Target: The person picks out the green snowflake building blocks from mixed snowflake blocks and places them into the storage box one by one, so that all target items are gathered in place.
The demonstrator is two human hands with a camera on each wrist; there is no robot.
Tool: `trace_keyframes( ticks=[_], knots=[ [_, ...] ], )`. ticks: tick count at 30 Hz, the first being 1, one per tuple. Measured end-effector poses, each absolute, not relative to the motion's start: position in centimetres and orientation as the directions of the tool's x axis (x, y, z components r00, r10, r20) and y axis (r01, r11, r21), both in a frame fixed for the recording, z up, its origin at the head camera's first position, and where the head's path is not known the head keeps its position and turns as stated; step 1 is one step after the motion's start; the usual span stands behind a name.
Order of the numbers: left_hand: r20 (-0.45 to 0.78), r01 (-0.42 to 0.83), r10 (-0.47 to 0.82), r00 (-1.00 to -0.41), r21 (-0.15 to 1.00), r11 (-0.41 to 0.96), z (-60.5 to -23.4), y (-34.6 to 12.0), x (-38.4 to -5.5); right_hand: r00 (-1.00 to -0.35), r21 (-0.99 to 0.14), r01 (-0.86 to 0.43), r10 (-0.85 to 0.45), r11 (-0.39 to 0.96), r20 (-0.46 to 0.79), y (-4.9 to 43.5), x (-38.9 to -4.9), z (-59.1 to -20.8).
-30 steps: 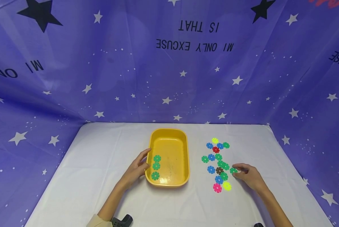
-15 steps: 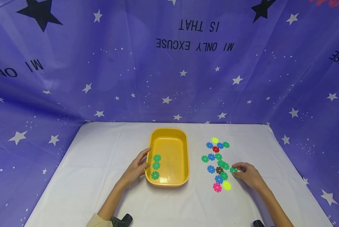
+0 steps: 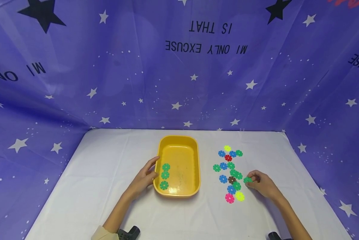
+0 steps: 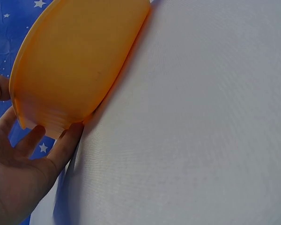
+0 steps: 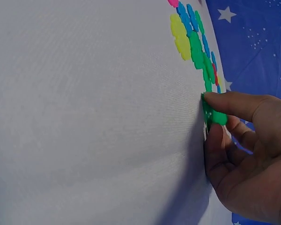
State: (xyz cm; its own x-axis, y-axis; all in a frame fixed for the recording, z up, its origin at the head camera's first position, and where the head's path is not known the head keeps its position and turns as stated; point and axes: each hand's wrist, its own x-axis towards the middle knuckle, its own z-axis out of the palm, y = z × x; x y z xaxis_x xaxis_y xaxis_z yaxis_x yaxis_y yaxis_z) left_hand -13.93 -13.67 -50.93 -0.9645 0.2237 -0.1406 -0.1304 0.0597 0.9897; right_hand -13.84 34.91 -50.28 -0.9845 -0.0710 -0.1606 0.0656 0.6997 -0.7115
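In the head view, my left hand [image 3: 141,180] touches the left side of a yellow plastic tray [image 3: 182,160]. The left wrist view shows its fingertips against the tray's outer wall [image 4: 75,61]. Three green slotted flower discs [image 3: 165,175] lie along the tray's left inside. To the right, my right hand [image 3: 263,184] pinches another green flower disc [image 3: 248,179] between thumb and fingers. That disc appears tilted; in the right wrist view the fingers partly cover the green disc [image 5: 218,116].
Left of my right hand lie several loose flower discs: blue [image 3: 223,179], green [image 3: 217,168], yellow [image 3: 240,196], pink [image 3: 229,198], red [image 3: 228,158] and brown [image 3: 232,180]. Some overlap. A white cloth [image 3: 191,220] covers the table, with a purple star-printed curtain [image 3: 155,83] behind.
My right hand's green disc was lying flat on the cloth and is now tilted between the fingers. The left hand and tray look unmoved.
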Motion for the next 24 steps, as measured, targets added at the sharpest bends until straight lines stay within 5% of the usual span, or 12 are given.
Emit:
trace_keyframes(
  ticks=[13,24],
  knots=[
    [-0.147,-0.135,0.222,-0.964,0.988,0.072,-50.8,-13.6,-13.9,-0.995,-0.819,0.001,-0.082,0.574,-0.058,33.6,-14.0,-48.8],
    [-0.134,-0.123,0.222,-0.966,0.99,0.063,-50.9,-13.7,-13.9,-0.98,-0.938,-0.032,-0.197,0.344,-0.039,25.1,-16.3,-45.5]
  ],
)
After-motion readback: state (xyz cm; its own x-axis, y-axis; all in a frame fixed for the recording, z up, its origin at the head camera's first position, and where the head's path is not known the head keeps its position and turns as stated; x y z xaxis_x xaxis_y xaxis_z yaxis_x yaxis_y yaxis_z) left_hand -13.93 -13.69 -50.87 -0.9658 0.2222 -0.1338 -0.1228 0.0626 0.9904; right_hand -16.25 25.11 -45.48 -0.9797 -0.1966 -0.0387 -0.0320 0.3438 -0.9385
